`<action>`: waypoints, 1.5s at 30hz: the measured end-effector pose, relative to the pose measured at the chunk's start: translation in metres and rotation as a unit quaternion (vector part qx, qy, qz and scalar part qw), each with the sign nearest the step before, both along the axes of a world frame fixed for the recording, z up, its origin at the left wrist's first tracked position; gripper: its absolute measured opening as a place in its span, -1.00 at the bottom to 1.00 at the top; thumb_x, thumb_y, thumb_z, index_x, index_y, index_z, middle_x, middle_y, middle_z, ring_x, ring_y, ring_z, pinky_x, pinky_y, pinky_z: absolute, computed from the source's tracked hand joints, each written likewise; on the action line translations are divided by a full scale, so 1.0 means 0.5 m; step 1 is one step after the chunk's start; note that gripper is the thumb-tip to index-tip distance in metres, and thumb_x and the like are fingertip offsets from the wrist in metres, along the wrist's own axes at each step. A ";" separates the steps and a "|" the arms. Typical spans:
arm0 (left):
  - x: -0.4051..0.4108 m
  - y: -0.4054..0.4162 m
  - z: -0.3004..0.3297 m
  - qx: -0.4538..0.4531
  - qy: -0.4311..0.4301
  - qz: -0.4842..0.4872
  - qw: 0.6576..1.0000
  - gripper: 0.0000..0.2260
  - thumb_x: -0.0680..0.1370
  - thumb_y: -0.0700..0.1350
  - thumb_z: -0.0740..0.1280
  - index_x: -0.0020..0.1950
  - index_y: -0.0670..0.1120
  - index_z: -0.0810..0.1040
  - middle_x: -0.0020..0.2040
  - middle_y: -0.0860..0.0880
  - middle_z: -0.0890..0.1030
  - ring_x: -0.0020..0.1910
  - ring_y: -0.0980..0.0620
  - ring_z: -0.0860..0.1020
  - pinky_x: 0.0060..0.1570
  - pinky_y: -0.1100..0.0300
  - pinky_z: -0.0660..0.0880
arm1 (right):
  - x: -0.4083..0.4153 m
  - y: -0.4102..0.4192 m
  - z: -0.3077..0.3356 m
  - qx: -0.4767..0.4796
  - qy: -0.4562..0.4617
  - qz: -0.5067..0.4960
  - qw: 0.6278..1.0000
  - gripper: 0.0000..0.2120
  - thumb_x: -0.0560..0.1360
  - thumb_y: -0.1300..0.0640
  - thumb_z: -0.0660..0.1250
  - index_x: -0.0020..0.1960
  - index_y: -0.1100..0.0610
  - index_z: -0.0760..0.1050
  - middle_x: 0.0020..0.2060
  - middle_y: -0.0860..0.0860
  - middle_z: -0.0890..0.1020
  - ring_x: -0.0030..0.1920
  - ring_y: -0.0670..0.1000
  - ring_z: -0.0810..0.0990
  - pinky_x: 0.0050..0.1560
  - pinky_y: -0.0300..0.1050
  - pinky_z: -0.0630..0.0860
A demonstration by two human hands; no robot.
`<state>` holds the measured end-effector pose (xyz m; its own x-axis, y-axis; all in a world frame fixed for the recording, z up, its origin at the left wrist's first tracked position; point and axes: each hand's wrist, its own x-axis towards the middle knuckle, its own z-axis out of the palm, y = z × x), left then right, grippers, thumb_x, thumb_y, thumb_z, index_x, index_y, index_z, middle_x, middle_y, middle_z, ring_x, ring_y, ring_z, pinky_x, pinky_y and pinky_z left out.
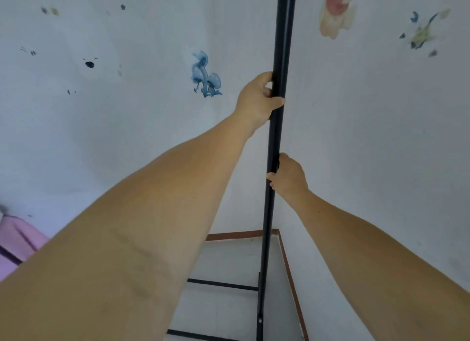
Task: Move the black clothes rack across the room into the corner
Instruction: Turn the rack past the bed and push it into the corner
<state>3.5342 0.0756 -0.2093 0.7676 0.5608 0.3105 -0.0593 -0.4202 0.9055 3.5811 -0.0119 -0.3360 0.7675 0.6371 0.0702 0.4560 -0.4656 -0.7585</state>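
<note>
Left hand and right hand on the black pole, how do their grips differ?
The left hand grips the black pole higher up; the right hand grips lower down. The left hand comes from the pole's left side, the right hand from its right. The left arm is stretched farther. Both have fingers closed around the same upright pole.

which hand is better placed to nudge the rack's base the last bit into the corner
Probably the right hand: its grip is lower on the black clothes rack pole, nearer the base rails. The left hand grips higher, better for steadying the top.
</note>
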 end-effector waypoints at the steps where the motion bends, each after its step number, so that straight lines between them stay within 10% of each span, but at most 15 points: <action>1: 0.016 0.016 0.000 -0.002 -0.002 -0.002 1.000 -0.56 0.50 -0.28 0.31 0.36 -0.09 0.35 -0.14 0.05 0.49 -0.10 0.04 0.53 -0.16 0.23 0.56 | 0.015 0.015 0.000 0.000 0.000 -0.002 1.000 -0.70 0.50 0.30 0.28 0.22 0.23 0.39 0.02 0.22 0.57 -0.04 0.21 0.61 0.00 0.14 0.60; 45: 0.339 0.355 -0.001 0.004 0.010 0.045 0.999 -0.60 0.50 -0.24 0.30 0.32 -0.04 0.40 -0.02 -0.06 0.57 -0.02 -0.05 0.58 0.01 0.05 0.59 | 0.367 0.364 0.017 -0.048 -0.007 0.031 0.998 -0.69 0.47 0.30 0.32 0.20 0.24 0.40 0.00 0.19 0.58 -0.02 0.22 0.62 0.03 0.12 0.60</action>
<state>3.7035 0.2533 -0.2097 0.7196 0.6261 0.3003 -0.0029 -0.4298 0.9029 3.7648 0.1699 -0.3278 0.7261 0.6873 0.0168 0.4957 -0.5064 -0.7055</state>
